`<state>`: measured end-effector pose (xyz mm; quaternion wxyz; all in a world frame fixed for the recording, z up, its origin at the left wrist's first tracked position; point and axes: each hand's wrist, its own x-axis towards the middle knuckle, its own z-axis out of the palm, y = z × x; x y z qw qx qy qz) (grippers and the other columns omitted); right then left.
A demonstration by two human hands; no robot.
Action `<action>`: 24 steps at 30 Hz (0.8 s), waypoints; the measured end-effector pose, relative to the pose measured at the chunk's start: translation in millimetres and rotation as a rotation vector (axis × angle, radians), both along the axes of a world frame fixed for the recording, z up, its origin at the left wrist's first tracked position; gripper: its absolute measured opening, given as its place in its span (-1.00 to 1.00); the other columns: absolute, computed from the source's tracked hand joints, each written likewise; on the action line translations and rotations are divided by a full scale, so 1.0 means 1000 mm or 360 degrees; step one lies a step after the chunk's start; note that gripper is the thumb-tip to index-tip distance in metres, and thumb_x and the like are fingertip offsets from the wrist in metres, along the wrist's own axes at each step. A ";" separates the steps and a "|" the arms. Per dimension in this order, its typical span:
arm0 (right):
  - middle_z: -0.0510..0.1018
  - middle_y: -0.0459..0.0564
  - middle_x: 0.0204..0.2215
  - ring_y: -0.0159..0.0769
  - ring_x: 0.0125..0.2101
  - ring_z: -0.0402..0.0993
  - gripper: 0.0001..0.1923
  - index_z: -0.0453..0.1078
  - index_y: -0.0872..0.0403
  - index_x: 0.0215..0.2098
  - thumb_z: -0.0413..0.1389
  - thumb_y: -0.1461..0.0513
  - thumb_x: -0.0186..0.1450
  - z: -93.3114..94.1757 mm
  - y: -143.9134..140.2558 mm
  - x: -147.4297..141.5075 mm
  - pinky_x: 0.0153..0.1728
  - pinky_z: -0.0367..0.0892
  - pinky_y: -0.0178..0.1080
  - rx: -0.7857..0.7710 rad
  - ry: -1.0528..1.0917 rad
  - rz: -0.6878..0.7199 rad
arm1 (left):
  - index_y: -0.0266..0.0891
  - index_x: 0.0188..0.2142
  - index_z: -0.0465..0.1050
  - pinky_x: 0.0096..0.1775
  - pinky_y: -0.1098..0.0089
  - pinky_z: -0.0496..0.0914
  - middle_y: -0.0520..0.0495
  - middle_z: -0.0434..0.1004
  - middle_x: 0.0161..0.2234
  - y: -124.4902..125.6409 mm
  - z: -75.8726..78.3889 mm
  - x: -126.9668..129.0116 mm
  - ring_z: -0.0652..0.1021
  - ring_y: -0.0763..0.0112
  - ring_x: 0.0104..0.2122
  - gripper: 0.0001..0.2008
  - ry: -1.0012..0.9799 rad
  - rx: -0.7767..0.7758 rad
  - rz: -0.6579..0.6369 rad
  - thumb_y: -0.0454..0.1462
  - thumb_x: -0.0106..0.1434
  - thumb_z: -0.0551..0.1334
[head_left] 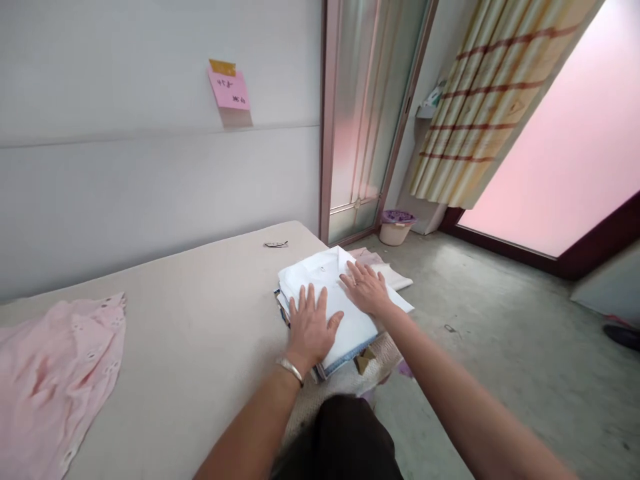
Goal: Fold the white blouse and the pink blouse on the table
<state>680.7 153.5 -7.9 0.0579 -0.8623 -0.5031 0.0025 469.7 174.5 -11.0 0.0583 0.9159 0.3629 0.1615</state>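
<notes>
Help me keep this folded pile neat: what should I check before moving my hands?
1. Left hand flat on the white folded garment: ok, palm down, fingers spread.
2. Right hand on the same garment: ok, lying flat near the right side.
3. Edges of the pile lined up: not ok, white corners jut out unevenly on the right.
4. Pink eyelet fabric clear of the pile: ok, it lies apart at far left.
5. Small slim object clear of the pile: ok, though cannot tell what it is.
6. Pile's underside fully supported: cannot tell, hidden.
</notes>
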 end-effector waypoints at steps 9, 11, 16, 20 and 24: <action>-0.02 0.07 0.45 0.04 0.39 -0.12 -0.27 -0.09 -0.09 0.47 -0.33 -0.19 0.45 -0.015 -0.026 -0.012 0.28 -0.14 0.20 -0.0163 0.0132 -0.0006 | -0.11 0.43 0.01 0.33 -0.20 -0.05 -0.20 -0.07 0.45 -0.055 -0.036 -0.018 0.00 -0.02 0.41 -0.38 0.0169 -0.0125 -0.0114 -0.02 0.45 0.01; 0.07 0.12 0.41 0.06 0.37 -0.07 -0.30 0.00 -0.05 0.44 -0.30 -0.16 0.46 -0.004 -0.026 -0.015 0.26 -0.13 0.23 -0.0149 0.0108 0.0014 | -0.13 0.42 0.04 0.34 -0.16 -0.04 -0.19 -0.03 0.44 -0.064 -0.027 -0.032 0.02 0.00 0.41 -0.38 0.0171 -0.0187 -0.0181 -0.04 0.44 0.04; 0.31 0.24 0.26 0.03 0.30 0.06 -0.45 0.18 0.11 0.29 -0.21 -0.02 0.50 0.038 -0.038 -0.071 0.24 -0.03 0.09 0.0252 -0.0078 0.0030 | -0.03 0.35 0.15 0.36 -0.10 -0.09 -0.05 -0.04 0.45 -0.084 -0.008 -0.125 -0.03 0.09 0.43 -0.47 0.0228 -0.0251 -0.0252 -0.17 0.41 0.08; 0.51 0.22 -0.01 -0.03 0.07 0.37 -0.66 0.31 0.10 0.04 -0.07 0.05 0.47 0.052 -0.034 -0.176 0.04 0.21 -0.11 0.0424 -0.0043 0.0450 | -0.09 0.12 0.39 0.36 0.02 -0.09 -0.10 0.23 0.35 -0.061 -0.001 -0.235 0.15 0.17 0.36 -0.66 0.0403 -0.0177 0.0167 -0.23 0.41 0.06; 0.58 0.16 -0.15 -0.08 -0.16 0.54 -0.80 0.34 0.08 -0.06 -0.02 0.17 0.43 0.022 -0.015 -0.287 -0.22 0.28 -0.17 0.0009 0.0174 0.0869 | -0.23 -0.06 0.44 0.19 0.12 0.22 -0.22 0.54 0.00 -0.016 0.014 -0.347 0.49 0.16 0.06 -0.73 0.0658 -0.0242 0.0919 -0.29 0.40 0.00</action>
